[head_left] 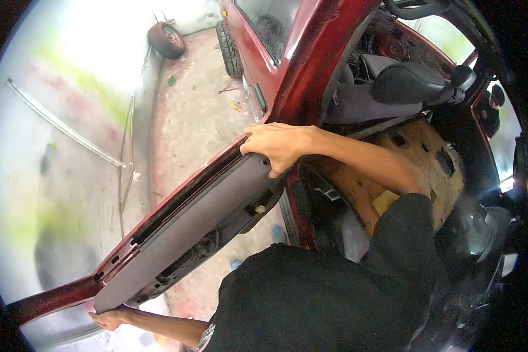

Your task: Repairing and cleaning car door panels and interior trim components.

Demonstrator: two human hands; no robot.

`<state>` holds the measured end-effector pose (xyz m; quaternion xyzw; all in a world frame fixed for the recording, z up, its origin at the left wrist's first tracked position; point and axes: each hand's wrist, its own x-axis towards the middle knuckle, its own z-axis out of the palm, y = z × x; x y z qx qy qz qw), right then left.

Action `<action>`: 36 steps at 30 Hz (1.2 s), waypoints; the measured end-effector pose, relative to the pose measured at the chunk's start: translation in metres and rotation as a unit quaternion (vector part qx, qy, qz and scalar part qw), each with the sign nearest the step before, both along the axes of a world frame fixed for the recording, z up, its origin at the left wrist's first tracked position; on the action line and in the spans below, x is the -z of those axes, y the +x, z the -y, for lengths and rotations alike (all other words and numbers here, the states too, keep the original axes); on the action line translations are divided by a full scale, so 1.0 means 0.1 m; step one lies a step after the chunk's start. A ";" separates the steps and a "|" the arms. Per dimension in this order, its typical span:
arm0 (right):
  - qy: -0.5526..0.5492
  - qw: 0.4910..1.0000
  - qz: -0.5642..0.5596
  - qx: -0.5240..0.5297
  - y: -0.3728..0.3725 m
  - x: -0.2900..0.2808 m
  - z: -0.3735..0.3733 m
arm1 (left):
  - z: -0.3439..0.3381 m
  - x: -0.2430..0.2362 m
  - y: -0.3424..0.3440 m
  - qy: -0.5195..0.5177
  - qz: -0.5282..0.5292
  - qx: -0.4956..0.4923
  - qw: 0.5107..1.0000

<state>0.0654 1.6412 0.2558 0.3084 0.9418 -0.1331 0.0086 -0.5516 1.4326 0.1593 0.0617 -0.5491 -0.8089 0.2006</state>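
Observation:
A grey door trim panel (217,202) lies along the inner side of a red car door (58,298), slanting from lower left up to the middle. My right hand (278,144) wraps over the panel's upper end, with its fingers on the door's top edge and its thumb down on the grey face. At the far lower end, my left hand (107,318) grips the panel's corner; some of its fingers are hidden behind it. Dark openings and clips show along the panel's lower edge. Whether the panel is fastened to the door, I cannot tell.
To the right is the car's interior, with a dark seat (408,82) and a stained brown board (416,170). A loose wheel (167,40) leans at the back wall. Small debris is scattered on the concrete floor (196,111). A long pale strip (64,123) slants along the left wall.

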 end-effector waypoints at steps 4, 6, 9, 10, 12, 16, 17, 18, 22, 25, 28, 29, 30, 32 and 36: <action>0.012 0.999 -0.027 -0.038 0.01 0.02 0.00 | 0.05 0.00 0.01 -0.007 0.008 0.009 1.000; 0.017 0.998 -0.038 -0.045 0.02 0.04 0.01 | 0.05 -0.02 0.03 0.001 0.011 0.009 1.000; 0.035 0.997 -0.069 -0.032 0.03 0.08 0.03 | 0.01 -0.05 0.07 0.019 0.015 0.010 1.000; 0.035 0.994 -0.096 -0.026 0.03 0.09 0.04 | 0.00 -0.06 0.08 0.022 0.021 0.012 0.999; 0.004 0.996 -0.092 0.020 0.02 0.08 0.03 | -0.02 -0.06 0.08 0.019 0.020 0.017 0.999; -0.044 0.995 -0.091 0.017 -0.02 0.00 0.00 | -0.02 -0.03 0.04 0.020 0.010 0.032 0.999; -0.050 0.995 -0.082 0.018 -0.03 -0.01 -0.01 | -0.02 -0.02 0.02 0.019 0.009 0.024 0.999; -0.051 0.995 -0.084 0.011 -0.03 -0.02 -0.02 | -0.03 -0.01 -0.01 0.015 0.010 0.020 1.000; -0.034 0.992 -0.118 -0.002 -0.01 0.05 -0.03 | -0.06 0.05 -0.11 -0.007 -0.008 -0.002 1.000; -0.030 0.988 -0.148 -0.007 0.03 0.13 -0.05 | -0.08 0.08 -0.18 -0.026 -0.005 -0.001 1.000; -0.046 0.986 -0.162 -0.007 0.05 0.17 -0.08 | -0.11 0.09 -0.20 -0.078 -0.046 -0.015 0.996; -0.056 0.984 -0.168 -0.008 0.05 0.18 -0.08 | -0.12 0.11 -0.20 -0.069 -0.031 -0.007 0.997; -0.066 0.982 -0.174 -0.009 0.05 0.18 -0.08 | -0.14 0.12 -0.19 -0.059 -0.016 0.001 0.998; -0.076 0.981 -0.178 -0.006 0.05 0.17 -0.07 | -0.15 0.13 -0.16 -0.064 -0.013 0.006 0.998; -0.046 0.979 -0.198 -0.008 0.06 0.17 -0.02 | -0.14 0.17 -0.06 -0.095 -0.029 0.001 0.995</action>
